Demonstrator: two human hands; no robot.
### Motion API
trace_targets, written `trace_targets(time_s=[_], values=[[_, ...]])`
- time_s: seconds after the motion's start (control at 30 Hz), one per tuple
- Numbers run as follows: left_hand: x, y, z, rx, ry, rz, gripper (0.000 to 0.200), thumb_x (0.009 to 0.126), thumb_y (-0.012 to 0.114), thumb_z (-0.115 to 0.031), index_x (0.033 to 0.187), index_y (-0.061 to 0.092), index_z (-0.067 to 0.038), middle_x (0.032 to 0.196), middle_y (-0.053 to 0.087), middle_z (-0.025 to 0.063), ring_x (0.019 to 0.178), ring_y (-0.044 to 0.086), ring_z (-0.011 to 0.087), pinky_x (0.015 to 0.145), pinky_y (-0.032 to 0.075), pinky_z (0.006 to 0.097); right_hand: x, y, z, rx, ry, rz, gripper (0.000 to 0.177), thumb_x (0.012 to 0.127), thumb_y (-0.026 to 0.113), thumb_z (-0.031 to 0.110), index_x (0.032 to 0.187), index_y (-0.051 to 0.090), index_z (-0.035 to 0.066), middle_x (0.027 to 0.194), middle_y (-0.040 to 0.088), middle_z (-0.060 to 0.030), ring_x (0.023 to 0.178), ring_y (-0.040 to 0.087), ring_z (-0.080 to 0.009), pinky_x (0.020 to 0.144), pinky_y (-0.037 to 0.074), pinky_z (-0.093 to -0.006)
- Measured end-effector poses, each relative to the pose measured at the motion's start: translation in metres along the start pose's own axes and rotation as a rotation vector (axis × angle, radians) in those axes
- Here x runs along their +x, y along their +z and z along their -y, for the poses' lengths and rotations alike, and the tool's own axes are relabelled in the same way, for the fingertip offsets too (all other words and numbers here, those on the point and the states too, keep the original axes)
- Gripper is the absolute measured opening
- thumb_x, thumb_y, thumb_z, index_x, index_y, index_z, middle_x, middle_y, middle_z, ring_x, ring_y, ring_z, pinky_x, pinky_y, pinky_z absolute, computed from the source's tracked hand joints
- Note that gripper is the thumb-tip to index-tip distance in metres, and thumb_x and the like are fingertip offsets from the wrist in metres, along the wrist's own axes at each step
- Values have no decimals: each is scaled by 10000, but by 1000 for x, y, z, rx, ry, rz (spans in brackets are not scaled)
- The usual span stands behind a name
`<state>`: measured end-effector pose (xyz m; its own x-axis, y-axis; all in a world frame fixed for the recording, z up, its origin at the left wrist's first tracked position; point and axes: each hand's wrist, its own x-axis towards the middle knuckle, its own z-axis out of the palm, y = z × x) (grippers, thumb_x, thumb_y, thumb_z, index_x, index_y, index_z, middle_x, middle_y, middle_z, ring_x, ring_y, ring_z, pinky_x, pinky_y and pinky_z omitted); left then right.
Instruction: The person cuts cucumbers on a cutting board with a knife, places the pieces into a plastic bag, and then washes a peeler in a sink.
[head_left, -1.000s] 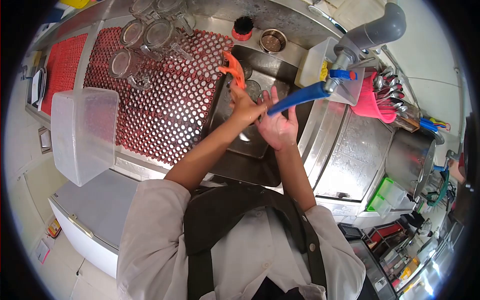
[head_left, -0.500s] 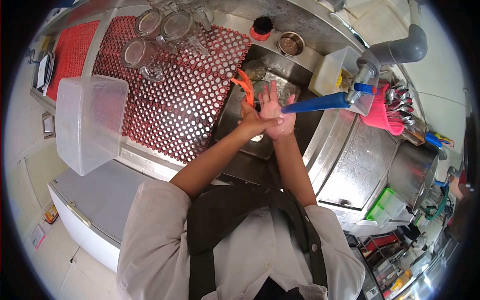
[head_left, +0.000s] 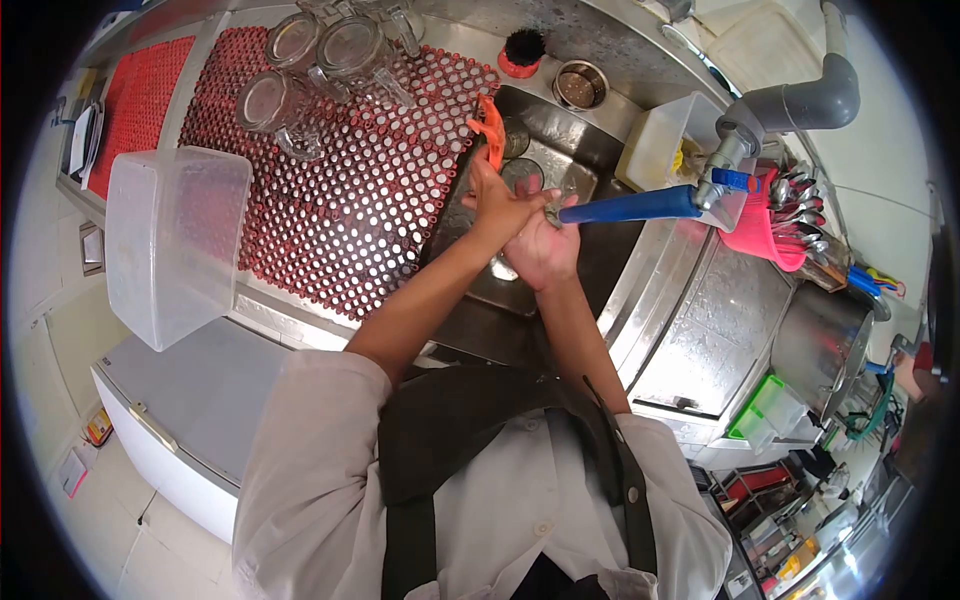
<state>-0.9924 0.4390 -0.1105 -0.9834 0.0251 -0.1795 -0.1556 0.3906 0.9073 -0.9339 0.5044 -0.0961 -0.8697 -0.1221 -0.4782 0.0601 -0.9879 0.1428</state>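
1. Held an orange plastic tool upright at the left edge of the sink, just beside the red perforated mat.
2. Clamped the grip of the left hand around its lower end, leaving the upper part poking free above the fingers.
3. Judged thin, light and fairly stiff. Likely slick in wet hands, so best wrapped low on the thicker end, not pinched at the narrow tip.
4. Pressed the right hand against the left over the basin, below the blue spout. Could not tell its grip, apart or together, with the fingers half hidden.
5. Flanked by glass mugs on the mat, a clear plastic tub further left, a black brush and a steel cup on the surface behind the sink, and a pink caddy of cutlery to the right.
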Motion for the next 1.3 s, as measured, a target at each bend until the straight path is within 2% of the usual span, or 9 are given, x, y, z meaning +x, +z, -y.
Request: trace_targets(time_s=[0.2, 0.33, 0.6, 0.93, 1.03, 1.1, 1.17, 1.27, 1.3], values=[[-48, 10, 37, -206, -24, 44, 1198, 452, 866, -435, 1292, 154, 38, 1254, 335, 216, 1216, 308, 335, 1006, 216, 489, 31, -16, 31, -103, -12, 286, 678, 796, 445, 649, 1308, 399, 207, 1272, 438, 66, 1224, 341, -141, 987, 273, -367], [-53, 6, 50, -277, -296, 134, 1227, 440, 869, -454, 1294, 136, 35, 1269, 316, 210, 1236, 281, 339, 1010, 215, 489, 26, -1, 18, -372, -103, 69, 796, 753, 377, 738, 1358, 338, 222, 1343, 331, 110, 1281, 204, -97, 953, 231, -329], [-38, 16, 17, -142, -314, 103, 1202, 411, 892, -377, 1283, 167, 21, 1245, 338, 220, 1189, 337, 336, 988, 273, 448, 15, 1, 22, -552, -263, 71, 815, 784, 309, 732, 1404, 255, 206, 1438, 219, 69, 1348, 63, -130, 1021, 154, -337], [-11, 50, -16, 88, -311, 10, 964, 531, 789, -538, 1213, 315, -48, 1206, 418, 198, 1171, 365, 360, 937, 263, 517, -20, 6, -7, -760, -400, -151, 643, 947, 299, 468, 1418, 122, 69, 1456, 190, -71, 1329, 226, -215, 1080, 207, -357], [-16, 67, 6, -37, -271, 20, 915, 584, 755, -544, 1211, 313, -47, 1207, 410, 197, 1191, 334, 365, 951, 235, 526, -39, -21, 19, -1036, -164, -89, 682, 942, 279, 494, 1425, 59, 66, 1465, 168, -84, 1333, 205, -202, 1074, 204, -338], [-12, 84, 25, -11, -184, 5, 706, 701, 721, -374, 1181, 333, -32, 1132, 469, 186, 1094, 447, 321, 906, 330, 455, -77, 27, 26, -1587, -199, 16, 625, 945, 354, 438, 1392, 225, 19, 1399, 324, -119, 1282, 311, -201, 1045, 259, -335], [3, 90, 40, -178, -209, 122, 571, 744, 671, -284, 1145, 373, -9, 985, 539, 154, 934, 523, 275, 849, 373, 405, -113, 62, 59, -1985, 143, -73, 460, 927, 475, 305, 1242, 473, -29, 1182, 552, -144, 1091, 520, -189, 928, 399, -322], [5, 67, 20, -199, -156, 429, 292, 806, 617, -148, 997, 452, -1, 856, 588, 88, 761, 605, 193, 676, 466, 314, -130, 132, 105, -1812, -467, -286, 162, 841, 522, 40, 941, 623, -37, 857, 653, -100, 733, 623, -124, 703, 486, -266], [5, 62, 14, -189, -142, 545, 206, 822, 607, -112, 938, 478, -2, 842, 592, 68, 740, 619, 171, 626, 484, 289, -119, 153, 128, -2091, -654, -378, 140, 821, 537, 17, 922, 612, -43, 832, 650, -113, 735, 629, -149, 694, 487, -277]])
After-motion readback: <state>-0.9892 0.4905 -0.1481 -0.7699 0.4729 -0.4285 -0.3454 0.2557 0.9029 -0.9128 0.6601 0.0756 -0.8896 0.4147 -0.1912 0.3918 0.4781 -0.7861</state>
